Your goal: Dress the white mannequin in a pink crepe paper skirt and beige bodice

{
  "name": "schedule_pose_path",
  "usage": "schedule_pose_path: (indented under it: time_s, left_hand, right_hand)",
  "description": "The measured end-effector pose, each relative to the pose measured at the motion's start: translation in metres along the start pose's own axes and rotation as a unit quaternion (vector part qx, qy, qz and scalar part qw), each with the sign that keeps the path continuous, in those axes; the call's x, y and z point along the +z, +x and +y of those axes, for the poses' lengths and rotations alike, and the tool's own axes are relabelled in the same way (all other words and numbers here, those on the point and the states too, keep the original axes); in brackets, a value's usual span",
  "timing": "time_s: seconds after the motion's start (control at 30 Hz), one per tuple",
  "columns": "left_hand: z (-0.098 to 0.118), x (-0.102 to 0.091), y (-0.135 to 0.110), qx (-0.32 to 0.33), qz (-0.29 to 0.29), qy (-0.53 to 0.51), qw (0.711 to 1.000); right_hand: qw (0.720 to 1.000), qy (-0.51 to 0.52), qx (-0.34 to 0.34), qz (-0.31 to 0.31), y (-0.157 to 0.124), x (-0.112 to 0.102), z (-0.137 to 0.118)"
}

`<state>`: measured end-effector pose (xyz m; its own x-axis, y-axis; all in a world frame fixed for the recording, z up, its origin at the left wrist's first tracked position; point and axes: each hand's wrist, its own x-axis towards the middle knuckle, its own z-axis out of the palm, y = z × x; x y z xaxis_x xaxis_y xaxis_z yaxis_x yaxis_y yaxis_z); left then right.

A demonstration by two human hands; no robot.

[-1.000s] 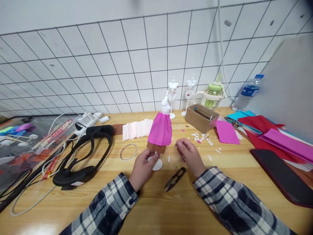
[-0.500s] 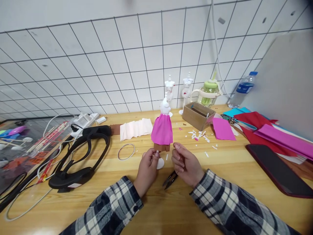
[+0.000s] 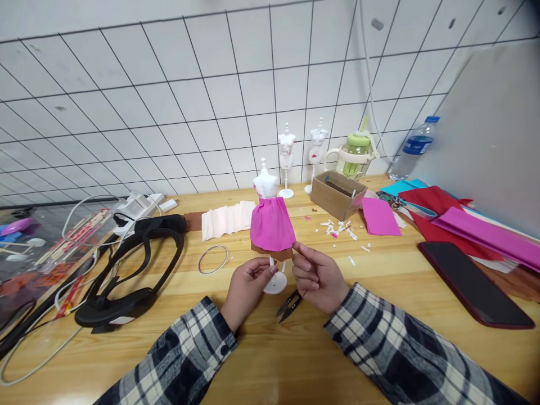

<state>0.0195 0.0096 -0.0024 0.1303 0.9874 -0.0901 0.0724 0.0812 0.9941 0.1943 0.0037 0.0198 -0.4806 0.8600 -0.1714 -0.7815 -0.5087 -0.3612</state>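
A small white mannequin point(image 3: 265, 185) on a stand wears a gathered pink paper skirt point(image 3: 273, 226) with a brown layer point(image 3: 282, 255) showing below its hem. My left hand point(image 3: 247, 289) is closed around the stand's pole, just above the round white base point(image 3: 275, 283). At the skirt's lower right edge, my right hand point(image 3: 318, 278) has thumb and forefinger pinched on the hem, the other fingers curled. Black thread snips point(image 3: 289, 305) lie on the table beneath and left of my right hand.
Behind stand two bare mannequins point(image 3: 286, 152), a brown box point(image 3: 337, 194) and a green-lidded cup point(image 3: 356, 154). White paper scraps point(image 3: 341, 229) and a pink sheet point(image 3: 382, 216) lie right, near a phone point(image 3: 475, 284). Left are a white ring point(image 3: 212, 260), pleated pale paper point(image 3: 228, 219) and a black headset point(image 3: 130, 275).
The mannequin has turned and tilts less, with more of its base showing. My right hand has come to the skirt's hem. The whole view has shifted slightly.
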Motion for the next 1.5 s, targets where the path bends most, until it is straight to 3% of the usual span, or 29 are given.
schedule_pose_path:
  time_s: [0.23, 0.6, 0.87, 1.23, 1.5]
  left_hand:
    - [-0.006, 0.000, 0.001, 0.011, 0.016, 0.034, 0.999]
    - [-0.002, -0.010, 0.005, 0.000, 0.085, 0.171, 0.982]
    - [-0.004, -0.003, 0.000, 0.016, 0.050, 0.152, 0.987]
    - [-0.007, -0.004, 0.000, 0.028, 0.050, 0.181, 0.982]
    - [-0.011, -0.001, -0.006, 0.059, 0.025, 0.215, 0.974]
  right_hand:
    - [0.991, 0.113, 0.016, -0.073, -0.002, -0.008, 0.004]
    - [0.999, -0.004, 0.002, -0.033, -0.003, -0.005, -0.005]
    - [0.997, 0.032, 0.031, -0.061, -0.003, -0.006, 0.001]
    - [0.962, 0.115, 0.078, -0.234, -0.011, -0.007, 0.005]
    - [0.975, 0.077, 0.056, -0.201, -0.013, -0.002, 0.008]
